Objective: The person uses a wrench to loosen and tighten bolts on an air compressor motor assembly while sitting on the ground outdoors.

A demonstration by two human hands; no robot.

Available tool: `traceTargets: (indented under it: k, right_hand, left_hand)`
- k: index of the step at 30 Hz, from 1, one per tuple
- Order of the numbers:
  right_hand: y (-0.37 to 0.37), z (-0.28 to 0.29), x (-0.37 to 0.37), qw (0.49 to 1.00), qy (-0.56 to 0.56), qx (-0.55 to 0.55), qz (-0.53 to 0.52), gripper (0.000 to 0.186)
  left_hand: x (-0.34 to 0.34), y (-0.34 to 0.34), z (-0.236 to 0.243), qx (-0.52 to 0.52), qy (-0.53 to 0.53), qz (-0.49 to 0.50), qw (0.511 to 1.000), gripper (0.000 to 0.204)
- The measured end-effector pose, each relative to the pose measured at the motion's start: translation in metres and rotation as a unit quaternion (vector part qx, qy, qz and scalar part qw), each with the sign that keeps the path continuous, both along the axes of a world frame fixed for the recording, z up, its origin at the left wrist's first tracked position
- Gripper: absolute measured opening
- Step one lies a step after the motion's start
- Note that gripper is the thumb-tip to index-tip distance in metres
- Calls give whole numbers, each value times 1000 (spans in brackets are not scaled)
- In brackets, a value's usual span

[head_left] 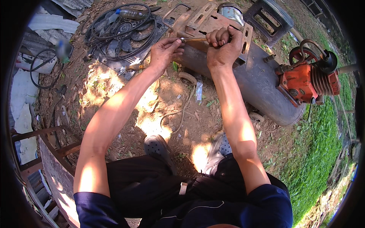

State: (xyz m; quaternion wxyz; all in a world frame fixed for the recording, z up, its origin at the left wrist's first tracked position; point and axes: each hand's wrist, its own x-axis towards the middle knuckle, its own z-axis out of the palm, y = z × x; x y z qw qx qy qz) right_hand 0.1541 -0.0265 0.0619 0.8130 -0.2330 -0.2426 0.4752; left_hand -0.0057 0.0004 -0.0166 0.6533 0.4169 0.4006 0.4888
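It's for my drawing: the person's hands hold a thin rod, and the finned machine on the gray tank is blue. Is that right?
Not blue: in the head view, the finned machine on the gray tank is orange-red. The left hand and right hand do hold a thin rod.

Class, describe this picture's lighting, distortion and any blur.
In the head view: a black round border frames the fisheye image; dappled sun bleaches patches of soil; the dark trousers show little detail; a small patch at left is blurred; left hand and right hand look fairly sharp.
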Motion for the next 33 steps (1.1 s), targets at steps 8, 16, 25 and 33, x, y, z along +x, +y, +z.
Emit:
traceTargets:
  k: [8, 16, 25, 33]
  right_hand:
    - [14, 8, 5, 999, -12, -41, -21, 36]
    - [18, 25, -15, 989, -131, -28, -65, 33]
    - [61, 58, -65, 797, -588, -99, -97, 42]
    - [101, 26, -163, 625, -772, -107, 49, 23]
  left_hand:
    - [-6, 4, 0, 106, 105, -26, 988, 28]
    - [-14, 12, 1, 211, 269, -4, 940, 25]
    - [-27, 17, -12, 213, 280, 30, 935, 28]
    - [-126, 48, -75, 64, 178, 195, 962, 31]
